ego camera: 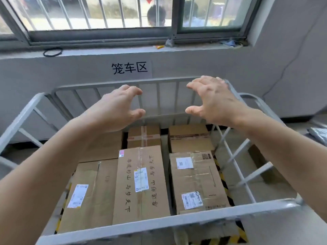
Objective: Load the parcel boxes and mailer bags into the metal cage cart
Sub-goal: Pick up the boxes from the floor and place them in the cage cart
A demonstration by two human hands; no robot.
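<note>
The grey metal cage cart (166, 225) stands below me against the wall, and several brown parcel boxes lie flat inside it. A long box with handwritten characters (141, 184) is in the middle, a box with a white label (88, 193) to its left, a taped box with two labels (196, 181) to its right, and two smaller boxes (144, 137) (190, 138) behind. My left hand (116, 108) and my right hand (214, 101) hover above the cart's far half, fingers spread and curled, holding nothing.
A grey mailer bag (319, 135) lies on the floor at the far right, outside the cart. A paper sign (130, 68) hangs on the wall under a barred window (106, 15). People stand outside the window. Yellow-black hazard tape marks the floor under the cart.
</note>
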